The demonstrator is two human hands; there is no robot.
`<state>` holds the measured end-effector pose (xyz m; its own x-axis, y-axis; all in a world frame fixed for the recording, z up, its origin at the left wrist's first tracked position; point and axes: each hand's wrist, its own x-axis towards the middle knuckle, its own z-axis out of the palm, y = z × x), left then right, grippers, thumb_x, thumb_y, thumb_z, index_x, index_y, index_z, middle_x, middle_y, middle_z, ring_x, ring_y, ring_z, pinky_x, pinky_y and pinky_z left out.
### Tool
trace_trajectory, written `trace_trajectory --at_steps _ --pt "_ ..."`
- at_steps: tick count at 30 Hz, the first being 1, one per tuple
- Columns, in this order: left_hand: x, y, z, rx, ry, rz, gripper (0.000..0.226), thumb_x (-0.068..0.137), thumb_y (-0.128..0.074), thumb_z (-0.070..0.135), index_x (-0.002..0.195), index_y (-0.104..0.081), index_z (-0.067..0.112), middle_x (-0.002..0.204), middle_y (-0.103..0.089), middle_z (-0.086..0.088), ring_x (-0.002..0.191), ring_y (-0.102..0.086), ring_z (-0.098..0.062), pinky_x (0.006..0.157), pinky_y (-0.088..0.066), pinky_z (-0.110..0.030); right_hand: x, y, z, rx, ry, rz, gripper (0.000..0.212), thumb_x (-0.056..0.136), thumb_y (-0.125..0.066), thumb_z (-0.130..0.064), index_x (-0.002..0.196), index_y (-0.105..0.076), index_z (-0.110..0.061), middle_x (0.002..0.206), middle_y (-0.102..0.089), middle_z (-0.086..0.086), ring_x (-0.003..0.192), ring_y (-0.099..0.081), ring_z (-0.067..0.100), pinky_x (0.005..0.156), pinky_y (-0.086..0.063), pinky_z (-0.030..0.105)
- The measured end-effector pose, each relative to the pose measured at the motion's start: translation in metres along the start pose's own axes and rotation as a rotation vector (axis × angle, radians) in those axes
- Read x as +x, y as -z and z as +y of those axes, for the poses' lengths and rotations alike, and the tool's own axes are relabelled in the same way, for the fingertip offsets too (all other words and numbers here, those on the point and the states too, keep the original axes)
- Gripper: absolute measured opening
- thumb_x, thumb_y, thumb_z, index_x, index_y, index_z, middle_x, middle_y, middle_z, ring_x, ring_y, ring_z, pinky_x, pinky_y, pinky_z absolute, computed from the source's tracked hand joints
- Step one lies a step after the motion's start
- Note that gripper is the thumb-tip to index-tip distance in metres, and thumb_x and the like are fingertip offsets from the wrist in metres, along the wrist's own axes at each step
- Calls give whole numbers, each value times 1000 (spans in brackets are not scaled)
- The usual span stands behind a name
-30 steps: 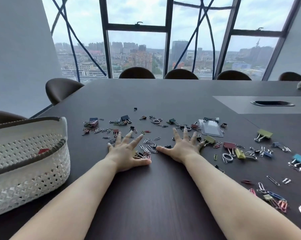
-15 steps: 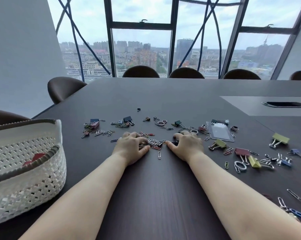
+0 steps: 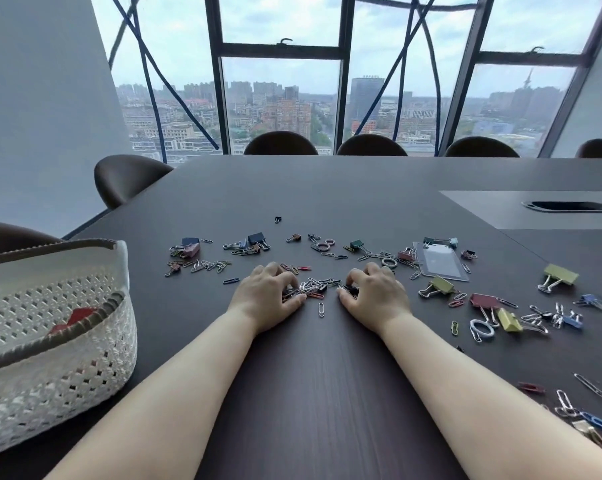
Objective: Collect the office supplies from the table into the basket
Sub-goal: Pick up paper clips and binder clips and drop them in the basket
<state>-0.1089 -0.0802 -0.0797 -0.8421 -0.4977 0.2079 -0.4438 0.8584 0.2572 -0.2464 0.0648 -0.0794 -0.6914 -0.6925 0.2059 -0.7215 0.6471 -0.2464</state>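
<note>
Left hand and right hand, flat a second ago, now curl round the heaped paper clips; basket trip looks next.

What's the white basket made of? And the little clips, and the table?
Basket: matte white lattice with rows of small holes, probably moulded plastic, possibly woven cord; the brown rim looks stitched.
Clips: thin bent wire with a silver shine, so likely metal; the coloured ones seem coated.
Table: dark top with faint grain streaks, wood or laminate.
</note>
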Motion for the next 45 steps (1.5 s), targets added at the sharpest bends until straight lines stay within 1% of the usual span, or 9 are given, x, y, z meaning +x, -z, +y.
trace_trajectory --at_steps 4,9,15,23,28,32,37,42,45 --pt "-4 3 4 12 9 11 29 87 -50 50 102 -55 25 113 -52 1 114 -47 -20 90 -39 -29 -3 3 -3 30 -7 9 29 88 -48 -44 95 -57 -17 108 -53 9 107 -54 28 85 -43 33" --pt "-4 3 7 31 47 16 46 88 -48 46 127 -41 23 125 -54 -3 119 -50 -24 94 -39 -32 -5 4 -4 11 -31 24 30 90 -46 -38 98 -60 -12 114 -51 10 105 -57 31 85 -44 33" --pt "-2 1 7 129 51 59 32 89 -45 45 99 -54 15 108 -57 -6 107 -55 -26 87 -42 -32 -3 3 -6 -12 -52 26 32 91 -43 -37 105 -57 -13 115 -51 10 107 -57 30 84 -44 32" --pt "-5 2 8 99 52 126 25 90 -47 38 95 -56 15 106 -66 -5 101 -59 -27 80 -42 -29 -3 3 -11 -42 -16 43 30 95 -38 -26 107 -54 -4 119 -50 14 104 -58 36 82 -46 35" --pt "-7 2 6 70 72 157 24 89 -48 38 82 -57 16 97 -68 -6 98 -60 -28 74 -40 -27 -4 2 -9 51 25 75 22 96 -37 -23 97 -50 -5 110 -58 17 101 -59 36 78 -44 35" --pt "-14 5 9 -35 53 216 28 87 -51 35 66 -43 19 83 -67 -7 86 -60 -29 68 -38 -27 -9 4 -6 230 119 107 18 94 -44 -20 78 -41 -12 90 -61 16 80 -55 31 67 -35 32" --pt "-43 27 14 -106 93 286 45 87 -52 34 52 -27 22 51 -39 7 65 -44 -24 60 -30 -26 -18 19 -14 522 65 181 23 91 -51 -19 71 -50 -8 65 -54 5 65 -49 25 59 -31 27" --pt "-96 91 16 59 -83 650 31 74 -49 35 50 -34 23 42 -43 4 42 -45 -21 50 -29 -17 -40 53 -75 720 126 293 27 89 -53 -17 63 -48 -16 47 -44 -11 47 -39 7 48 -30 13" --pt "-128 153 2 150 -40 805 30 78 -50 35 56 -33 23 46 -49 1 43 -53 -25 49 -33 -22 -56 72 -133 879 224 290 34 88 -53 -18 56 -44 -23 41 -49 -10 39 -37 7 45 -30 18"
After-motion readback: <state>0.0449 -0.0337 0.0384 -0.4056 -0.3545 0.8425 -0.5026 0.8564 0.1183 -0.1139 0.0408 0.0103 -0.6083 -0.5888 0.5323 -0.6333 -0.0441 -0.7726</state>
